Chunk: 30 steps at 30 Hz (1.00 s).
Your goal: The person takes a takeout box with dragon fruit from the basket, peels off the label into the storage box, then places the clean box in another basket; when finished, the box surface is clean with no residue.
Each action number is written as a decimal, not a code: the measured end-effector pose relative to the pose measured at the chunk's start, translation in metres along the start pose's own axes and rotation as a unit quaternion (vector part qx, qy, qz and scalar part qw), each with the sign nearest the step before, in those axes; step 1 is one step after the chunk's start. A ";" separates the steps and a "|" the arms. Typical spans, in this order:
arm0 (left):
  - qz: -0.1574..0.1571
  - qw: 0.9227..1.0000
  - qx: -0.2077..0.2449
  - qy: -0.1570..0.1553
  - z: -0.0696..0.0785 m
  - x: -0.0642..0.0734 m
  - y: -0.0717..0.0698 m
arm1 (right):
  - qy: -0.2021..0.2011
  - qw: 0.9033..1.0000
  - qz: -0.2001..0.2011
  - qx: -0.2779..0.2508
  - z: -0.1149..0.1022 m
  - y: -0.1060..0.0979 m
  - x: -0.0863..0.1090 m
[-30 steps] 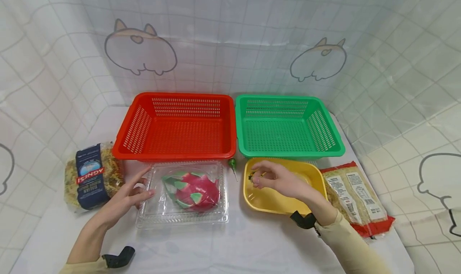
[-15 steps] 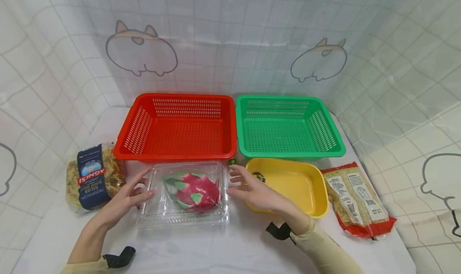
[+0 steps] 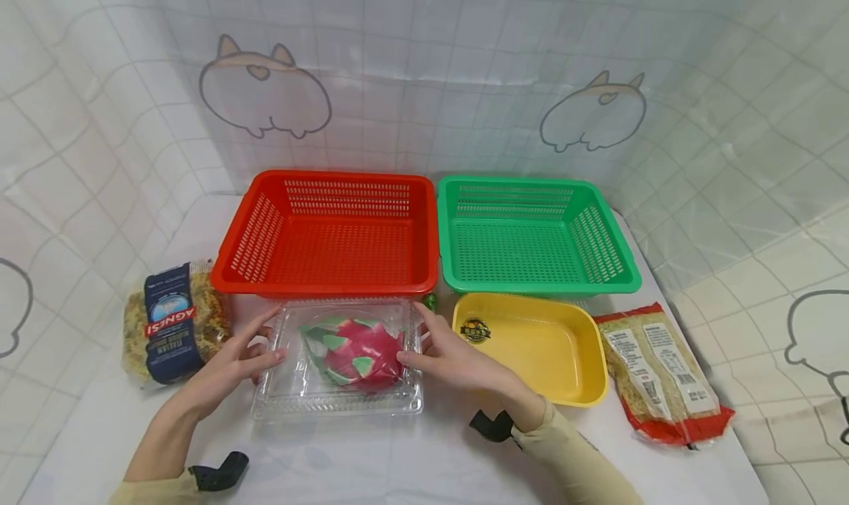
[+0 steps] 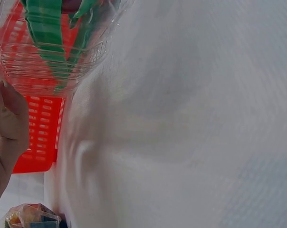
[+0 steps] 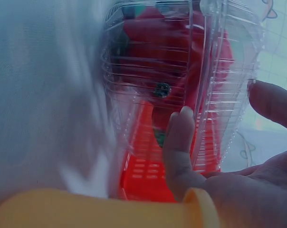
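A clear box (image 3: 334, 406) with a pink fruit (image 3: 368, 350) inside sits on the table (image 3: 332, 461). At the box's left side is the person's left grip (image 3: 232, 368), loose and spread; at its right side is the right grip (image 3: 458, 354), spread and not clenched. Just behind the box is a red basket (image 3: 325, 288).

clear clamshell (image 3: 332, 400): glossy ribbed plastic | yellow tub (image 3: 544, 350): smooth glossy plastic

Right fingers (image 3: 432, 321) partly hide a green object (image 3: 430, 300).
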<state>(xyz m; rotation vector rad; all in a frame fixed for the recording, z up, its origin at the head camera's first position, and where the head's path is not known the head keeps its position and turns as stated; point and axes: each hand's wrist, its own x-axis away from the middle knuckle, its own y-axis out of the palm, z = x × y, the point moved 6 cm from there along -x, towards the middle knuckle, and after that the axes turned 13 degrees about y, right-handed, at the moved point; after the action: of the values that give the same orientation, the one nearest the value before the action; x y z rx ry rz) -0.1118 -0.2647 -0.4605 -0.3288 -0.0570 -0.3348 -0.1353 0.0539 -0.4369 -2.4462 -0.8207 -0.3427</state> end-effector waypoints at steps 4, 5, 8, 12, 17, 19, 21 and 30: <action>0.001 1.000 -0.003 0.001 0.001 -0.001 0.000 | 0.014 1.000 0.005 0.003 0.002 0.001 -0.002; 0.002 1.000 -0.003 0.002 0.001 -0.001 0.000 | 0.014 1.000 0.005 0.002 0.002 0.001 -0.002; 0.007 1.000 -0.007 0.013 0.003 -0.001 -0.001 | 0.008 1.000 0.007 0.002 0.002 0.001 -0.003; 0.017 0.999 -0.013 0.032 0.007 -0.001 -0.002 | 0.001 1.000 0.003 0.002 0.002 0.001 -0.002; 0.023 0.998 -0.008 0.050 0.009 0.000 -0.001 | -0.003 1.000 -0.004 0.004 0.002 0.001 0.000; 0.026 0.998 -0.003 0.060 0.010 0.001 -0.001 | -0.007 1.000 -0.004 0.002 0.001 0.000 0.001; 0.030 0.997 0.003 0.072 0.011 0.001 -0.001 | -0.015 1.000 -0.005 -0.001 0.000 -0.001 0.002; 0.018 0.994 0.029 0.104 0.017 0.000 0.002 | -0.038 0.999 -0.013 0.026 -0.008 -0.010 0.016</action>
<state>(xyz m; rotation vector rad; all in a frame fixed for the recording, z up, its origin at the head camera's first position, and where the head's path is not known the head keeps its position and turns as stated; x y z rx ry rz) -0.1109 -0.2579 -0.4448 -0.2363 0.1425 -0.3296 -0.1297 0.0640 -0.4195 -2.4153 -0.8823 -0.2365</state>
